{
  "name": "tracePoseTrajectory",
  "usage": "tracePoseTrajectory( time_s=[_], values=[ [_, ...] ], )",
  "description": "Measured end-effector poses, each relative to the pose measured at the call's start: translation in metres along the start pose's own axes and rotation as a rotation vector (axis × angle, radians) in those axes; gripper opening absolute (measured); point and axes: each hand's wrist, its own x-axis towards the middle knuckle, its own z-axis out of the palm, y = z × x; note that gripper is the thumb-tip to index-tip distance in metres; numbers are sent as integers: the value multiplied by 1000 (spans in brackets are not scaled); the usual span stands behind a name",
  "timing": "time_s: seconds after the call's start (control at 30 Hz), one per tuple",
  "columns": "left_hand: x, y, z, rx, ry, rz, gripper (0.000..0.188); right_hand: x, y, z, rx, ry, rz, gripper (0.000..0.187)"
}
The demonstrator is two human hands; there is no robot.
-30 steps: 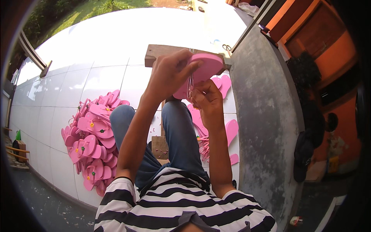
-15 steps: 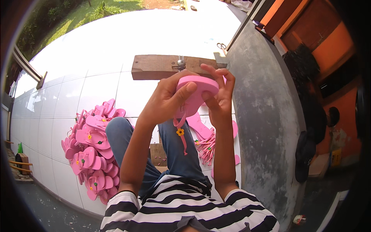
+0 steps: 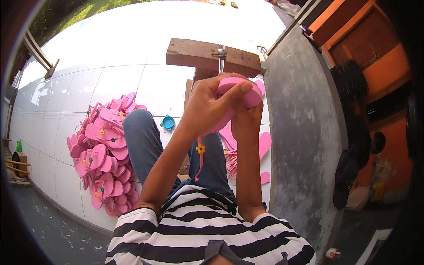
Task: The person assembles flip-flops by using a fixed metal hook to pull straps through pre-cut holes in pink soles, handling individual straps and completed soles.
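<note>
Your left hand (image 3: pixel 207 106) clamps the pink sandal sole (image 3: pixel 240 95) from above while your right hand (image 3: pixel 245 119) grips it from beneath, just under the metal prong (image 3: pixel 221 57) of the wooden jig (image 3: pixel 194 53). You look mid-way through fitting the strap (image 3: pixel 200 159), which dangles loose; next, seat its plug squarely, keeping the sole level

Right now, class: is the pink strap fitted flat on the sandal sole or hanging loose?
Hanging loose. The pink strap with its yellow flower dangles below the sandal sole, which the left hand and right hand grip.
</note>
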Motion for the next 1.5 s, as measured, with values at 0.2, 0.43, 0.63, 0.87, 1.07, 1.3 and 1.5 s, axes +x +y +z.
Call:
tracePoseTrajectory(
  time_s=[0.2, 0.43, 0.63, 0.87, 1.07, 1.3, 1.5],
  values=[
    [20, -5, 2, 73, -28, 101, 41, 12, -4, -14, 31, 11, -15, 33],
    [0, -14, -4, 19, 87, 59, 43, -7, 0, 7, -27, 117, 59, 32],
    [12, -13, 3, 115, 13, 184, 38, 4, 2, -18, 22, 27, 66, 50],
    [9, -10, -2, 197, -1, 148, 45, 7, 13, -19, 120, -32, 87, 46],
    [-1, -13, -1, 118, 53, 85, 47, -4, -9, 7, -82, 167, 90, 31],
    [9, -7, -1, 51, -14, 114, 38, 12, 2, -21, 98, -101, 66, 46],
    [10, 4, 2, 121, 12, 89, 39, 4, -1, -7, 114, -7, 55, 43]
  ],
)
